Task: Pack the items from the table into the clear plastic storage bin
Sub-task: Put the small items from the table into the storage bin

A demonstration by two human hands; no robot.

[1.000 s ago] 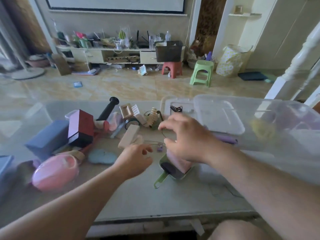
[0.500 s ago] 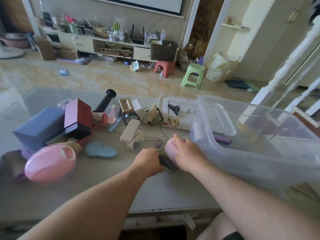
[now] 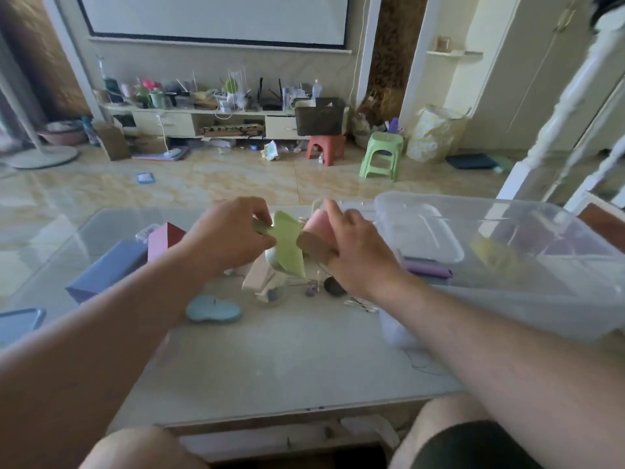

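Green scoop (image 3: 287,247) looks light and stiff; left hand (image 3: 226,236) pinches its handle, right hand (image 3: 355,252) grips the pink cup (image 3: 319,228).

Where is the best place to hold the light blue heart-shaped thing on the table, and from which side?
Judging by its pose, the light blue heart-shaped thing lies flat and low on the table, apart from the clutter. Come from above and pinch across its near and far edges.
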